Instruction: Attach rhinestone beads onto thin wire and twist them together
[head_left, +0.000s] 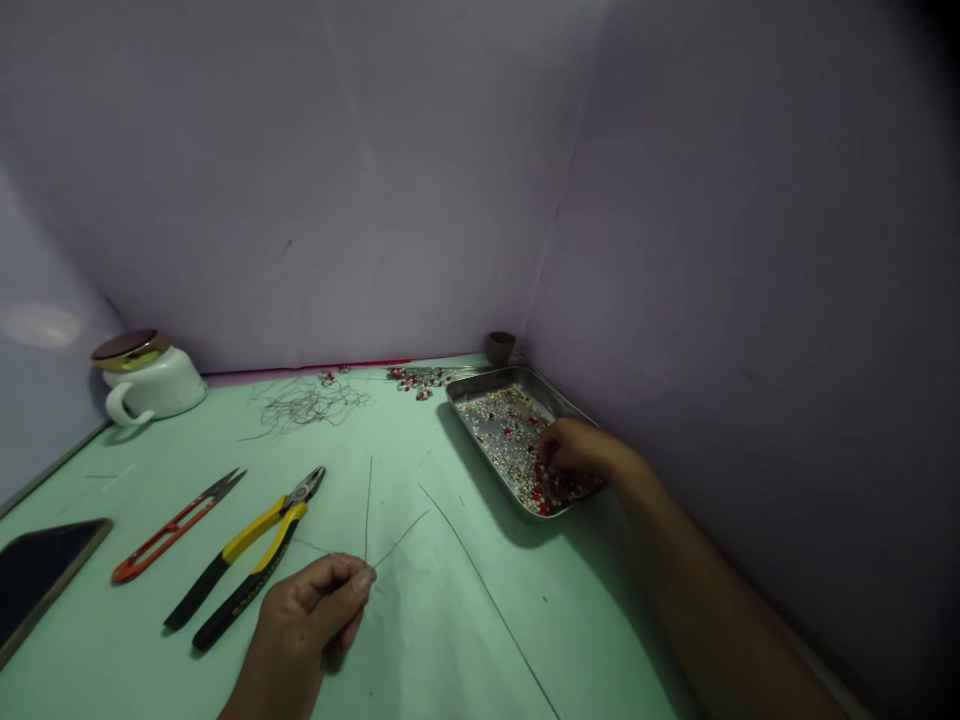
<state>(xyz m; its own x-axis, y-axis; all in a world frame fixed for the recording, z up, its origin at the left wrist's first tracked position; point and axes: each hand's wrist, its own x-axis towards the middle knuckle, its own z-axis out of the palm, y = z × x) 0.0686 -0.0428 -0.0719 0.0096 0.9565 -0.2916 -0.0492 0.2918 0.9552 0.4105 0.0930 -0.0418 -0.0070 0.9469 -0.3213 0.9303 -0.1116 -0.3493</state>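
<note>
My left hand (311,610) is closed in a pinch, thumb against fingers, on thin wire (368,505). One strand rises nearly upright from the fingertips and another slants off to the right. My right hand (576,446) reaches into a shallow metal tray (486,455), its fingers bent down and close together among the beads. Red beads (549,492) lie thickest under and beside that hand; clear and gold-coloured beads (495,420) cover much of the rest. Whatever sits between the right fingertips is hidden.
Pliers (259,550) and orange thread snips (176,525) lie left of my left hand. A loose wire (487,590) runs between my hands. Behind are tangled wire (307,402), beaded wire pieces (420,381), a small pot (500,347), a white mug (161,385). A dark flat device (49,570) lies left.
</note>
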